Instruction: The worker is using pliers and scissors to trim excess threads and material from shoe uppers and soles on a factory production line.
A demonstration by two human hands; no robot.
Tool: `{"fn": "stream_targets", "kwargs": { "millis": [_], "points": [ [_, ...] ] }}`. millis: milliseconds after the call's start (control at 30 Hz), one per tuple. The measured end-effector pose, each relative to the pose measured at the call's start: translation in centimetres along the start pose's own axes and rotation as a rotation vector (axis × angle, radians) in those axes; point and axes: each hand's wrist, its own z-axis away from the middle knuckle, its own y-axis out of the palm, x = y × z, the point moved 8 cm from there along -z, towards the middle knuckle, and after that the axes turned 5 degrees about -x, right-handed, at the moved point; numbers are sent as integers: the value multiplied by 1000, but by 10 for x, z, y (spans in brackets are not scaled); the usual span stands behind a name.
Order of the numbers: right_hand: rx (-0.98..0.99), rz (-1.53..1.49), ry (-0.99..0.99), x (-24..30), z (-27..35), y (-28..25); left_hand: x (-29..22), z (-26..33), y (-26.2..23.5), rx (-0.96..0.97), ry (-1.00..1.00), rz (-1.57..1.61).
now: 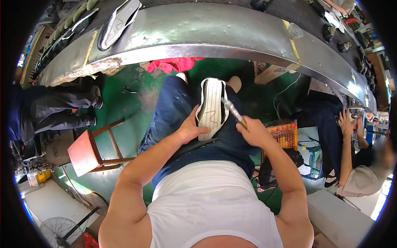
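An unfinished shoe (213,103) lies sole side up across my lap, toe and heel running away from me. Its bottom is white and ribbed, with a bent dark line on it and a pale rim around a darker edge. My left hand (191,127) grips the shoe's near left side, the thumb lying over its near end. Closed in my right hand (252,131) is a short hammer-like tool (235,112) with a silvery shaft and a brownish handle end. Its grey tip is at the shoe's right edge; whether it touches is unclear.
A metal-edged bench (215,31) curves across in front, carrying another white shoe piece (120,22). A reddish stool (85,152) stands left, a beaded seat (283,135) right. Red cloth (173,64) lies under the bench. People sit on both sides; one person's hand (345,122) shows right.
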Motion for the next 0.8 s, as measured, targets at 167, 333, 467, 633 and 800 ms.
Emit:
{"fn": "stream_targets", "kwargs": {
  "millis": [167,333,467,633,800],
  "points": [
    [-23,294,-402,39,16,2,-5,5,1,-30,40,-238],
    [-238,774,-685,87,15,-2,9,6,3,-45,22,-226],
    [166,560,-589,64,0,26,9,6,6,9,18,-235],
    [314,284,-496,52,9,42,18,7,-1,22,36,-227],
    [-35,565,-625,69,10,19,-1,18,3,-1,21,-411]
  ]
}}
